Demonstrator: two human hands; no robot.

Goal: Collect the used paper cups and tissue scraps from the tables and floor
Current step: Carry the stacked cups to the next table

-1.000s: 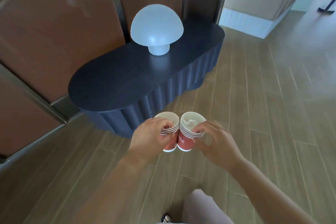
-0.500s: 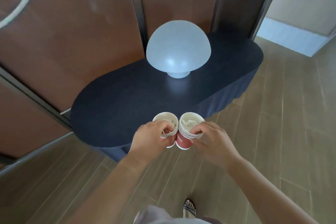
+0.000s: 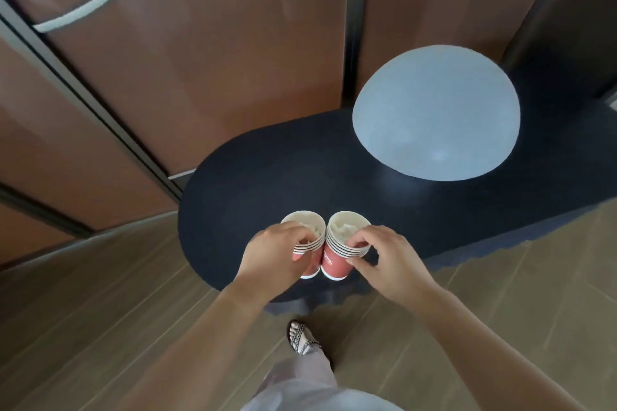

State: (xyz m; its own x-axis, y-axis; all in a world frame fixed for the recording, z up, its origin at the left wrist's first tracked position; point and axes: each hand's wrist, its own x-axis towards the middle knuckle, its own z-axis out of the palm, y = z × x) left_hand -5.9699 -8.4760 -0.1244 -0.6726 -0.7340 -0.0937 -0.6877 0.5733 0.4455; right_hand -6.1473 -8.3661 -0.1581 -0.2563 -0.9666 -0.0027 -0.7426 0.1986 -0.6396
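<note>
Collecting is seemingly finishing at the worktop (image 3: 267, 183).
I'm gripping tissue-filled paper cup stacks (image 3: 335, 262), left hand (image 3: 270, 260) and right hand (image 3: 390, 260).

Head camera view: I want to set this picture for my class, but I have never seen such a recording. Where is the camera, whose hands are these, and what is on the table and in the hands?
There is no machine here. A person wears a wide-angle camera on the head, so you look down along their own arms. The left hand grips one stack of red paper cups, and the right hand pinches a second stack; the two stacks touch side by side. White tissue scraps sit in the top cups. Both stacks are over the near end of a dark blue table; whether they rest on it is unclear. A white dome lamp stands further along it. Below, a sandalled foot is on the wooden floor.
</note>
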